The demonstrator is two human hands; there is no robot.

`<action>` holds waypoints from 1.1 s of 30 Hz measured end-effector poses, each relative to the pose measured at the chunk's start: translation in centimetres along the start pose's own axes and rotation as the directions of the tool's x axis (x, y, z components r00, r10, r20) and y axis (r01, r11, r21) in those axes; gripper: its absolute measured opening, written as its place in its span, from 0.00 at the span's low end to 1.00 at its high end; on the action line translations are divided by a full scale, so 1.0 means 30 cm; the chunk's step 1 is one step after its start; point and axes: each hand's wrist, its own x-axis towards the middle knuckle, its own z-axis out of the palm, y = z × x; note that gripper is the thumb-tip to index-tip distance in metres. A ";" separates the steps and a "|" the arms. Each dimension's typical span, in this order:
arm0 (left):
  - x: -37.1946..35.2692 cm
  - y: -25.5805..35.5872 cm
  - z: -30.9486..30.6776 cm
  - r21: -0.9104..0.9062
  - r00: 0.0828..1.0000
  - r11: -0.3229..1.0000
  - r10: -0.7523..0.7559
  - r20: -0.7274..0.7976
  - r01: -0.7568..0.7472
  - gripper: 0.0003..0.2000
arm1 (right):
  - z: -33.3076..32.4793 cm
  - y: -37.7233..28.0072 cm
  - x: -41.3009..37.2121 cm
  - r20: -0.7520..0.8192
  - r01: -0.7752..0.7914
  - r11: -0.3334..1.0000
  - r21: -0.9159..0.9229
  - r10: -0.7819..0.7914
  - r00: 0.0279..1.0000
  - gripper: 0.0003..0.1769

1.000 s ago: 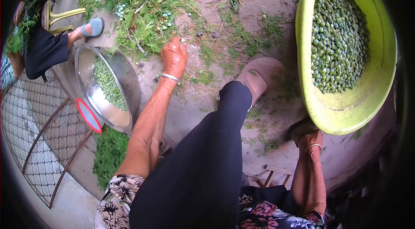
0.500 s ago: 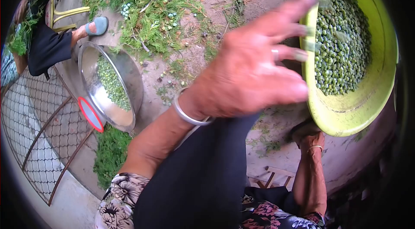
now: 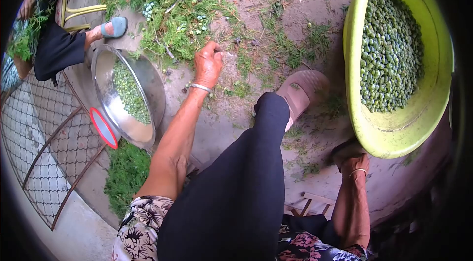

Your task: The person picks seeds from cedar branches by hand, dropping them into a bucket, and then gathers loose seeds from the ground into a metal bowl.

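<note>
The conifer sprigs lay heaped on the ground, with a cluster of pale cones among them; the left hand was at their near edge, its fingers bent in and the gap narrow, though I could not tell whether a cone was pinched there; a loose pinch could have let one roll away, and leaf scraps might easily have come up with it; anything dropped on the littered ground near the pink sandal would probably have been crushed by a shift of the foot. The yellow-green basin to the right held a deep bed of green cones; the right hand was just below its rim in the view, its grip lost in shadow, so I could not tell what it held; a knock to that rim could have spilled the load. Left of the left arm stood a steel bowl with more cones in it; a swung elbow, or a co-worker's blue slipper close by, might have tipped it.
</note>
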 end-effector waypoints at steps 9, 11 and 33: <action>-0.179 0.127 -0.042 -0.118 0.970 0.990 -0.047 0.239 0.078 0.05 | -0.055 -0.044 -0.010 0.113 0.034 0.997 0.073 -0.043 0.993 0.24; -0.235 0.116 -0.007 -0.019 0.955 0.990 0.139 0.261 -0.139 0.05 | -0.044 -0.037 -0.009 0.095 0.026 0.996 0.085 -0.034 0.995 0.24; -0.317 -0.415 -0.263 -0.387 0.725 0.696 -0.682 -0.091 0.605 0.10 | 0.050 0.070 0.048 0.001 0.050 0.998 -0.029 -0.050 0.999 0.22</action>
